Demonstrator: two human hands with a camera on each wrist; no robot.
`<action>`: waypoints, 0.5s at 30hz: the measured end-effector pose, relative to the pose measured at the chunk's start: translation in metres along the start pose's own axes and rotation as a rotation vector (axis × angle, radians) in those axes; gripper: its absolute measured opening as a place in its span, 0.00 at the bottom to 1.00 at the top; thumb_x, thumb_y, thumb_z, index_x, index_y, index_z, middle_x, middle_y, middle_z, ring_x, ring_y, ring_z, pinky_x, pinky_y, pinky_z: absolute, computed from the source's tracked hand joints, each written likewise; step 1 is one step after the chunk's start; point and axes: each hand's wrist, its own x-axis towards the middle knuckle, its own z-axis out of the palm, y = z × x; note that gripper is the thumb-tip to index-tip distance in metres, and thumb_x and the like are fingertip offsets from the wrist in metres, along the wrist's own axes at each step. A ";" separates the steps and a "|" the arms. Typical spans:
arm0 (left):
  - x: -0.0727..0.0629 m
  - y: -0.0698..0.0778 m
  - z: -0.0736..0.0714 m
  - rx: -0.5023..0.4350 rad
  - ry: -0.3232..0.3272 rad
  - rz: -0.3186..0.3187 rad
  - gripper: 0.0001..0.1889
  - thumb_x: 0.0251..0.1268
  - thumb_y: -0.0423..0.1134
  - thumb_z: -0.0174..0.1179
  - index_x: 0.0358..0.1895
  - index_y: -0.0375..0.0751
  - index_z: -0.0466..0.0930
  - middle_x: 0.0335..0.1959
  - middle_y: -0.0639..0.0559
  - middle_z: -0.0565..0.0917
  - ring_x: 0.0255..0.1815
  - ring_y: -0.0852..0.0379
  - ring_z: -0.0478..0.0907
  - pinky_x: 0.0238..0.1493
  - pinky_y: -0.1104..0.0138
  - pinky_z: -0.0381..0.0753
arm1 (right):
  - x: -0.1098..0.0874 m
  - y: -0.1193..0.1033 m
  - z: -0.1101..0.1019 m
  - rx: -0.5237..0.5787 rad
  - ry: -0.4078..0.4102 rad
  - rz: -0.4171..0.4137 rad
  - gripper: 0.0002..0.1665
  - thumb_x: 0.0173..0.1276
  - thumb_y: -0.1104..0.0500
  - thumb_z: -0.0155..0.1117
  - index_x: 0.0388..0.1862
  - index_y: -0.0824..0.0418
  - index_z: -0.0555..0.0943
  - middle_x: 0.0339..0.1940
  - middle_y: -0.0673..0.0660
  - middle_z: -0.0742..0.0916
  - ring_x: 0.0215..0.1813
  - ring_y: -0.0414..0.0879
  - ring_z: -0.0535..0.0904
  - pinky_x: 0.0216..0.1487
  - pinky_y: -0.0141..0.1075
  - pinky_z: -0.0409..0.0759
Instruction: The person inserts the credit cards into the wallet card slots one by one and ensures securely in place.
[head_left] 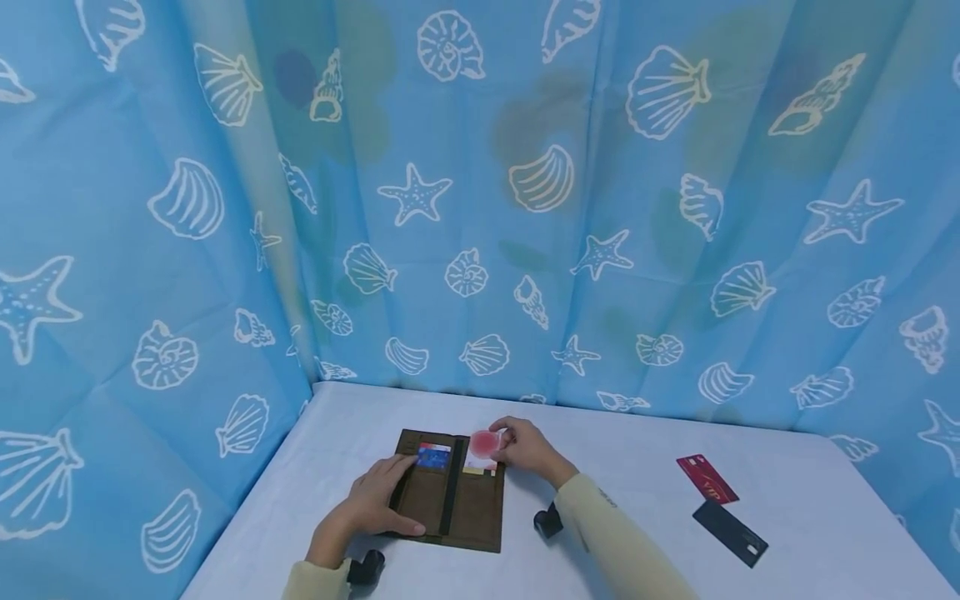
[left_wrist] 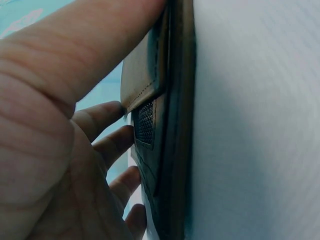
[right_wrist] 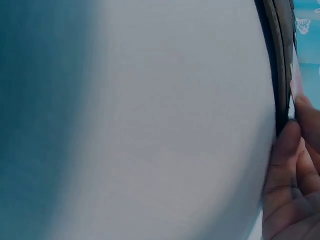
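A brown bifold wallet [head_left: 480, 517] lies spread flat on the white table, a dark strip down its middle. My left hand [head_left: 377, 498] rests on the wallet's left side, fingers extended; the left wrist view shows its thumb and fingers along the wallet edge [left_wrist: 182, 130]. A blue card [head_left: 433, 456] sits in the upper left pocket. With thumb and fingers my right hand [head_left: 525, 450] pinches a white card with a pink-red round patch [head_left: 482, 447] at the upper right pocket. How deep that card sits in the pocket I cannot tell.
Toward the right of the table [head_left: 622, 475] lie a red VIP card [head_left: 707, 478] and a black card [head_left: 731, 532], close together. Behind the table hangs a blue curtain [head_left: 480, 225] with white shell prints; it also runs along the left side.
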 end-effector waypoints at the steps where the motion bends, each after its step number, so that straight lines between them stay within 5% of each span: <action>1: 0.000 -0.001 0.000 0.000 -0.003 0.003 0.58 0.39 0.61 0.78 0.75 0.45 0.59 0.74 0.41 0.64 0.74 0.39 0.58 0.71 0.34 0.57 | -0.001 0.000 -0.001 0.003 -0.008 -0.001 0.23 0.63 0.63 0.71 0.57 0.59 0.78 0.30 0.54 0.81 0.33 0.46 0.77 0.37 0.34 0.82; 15: 0.000 0.001 0.001 -0.011 -0.003 0.010 0.58 0.38 0.59 0.79 0.75 0.43 0.59 0.74 0.40 0.64 0.74 0.38 0.58 0.70 0.33 0.57 | -0.006 -0.001 0.005 -0.025 -0.062 0.007 0.21 0.62 0.63 0.71 0.54 0.58 0.78 0.34 0.55 0.79 0.39 0.47 0.74 0.43 0.38 0.81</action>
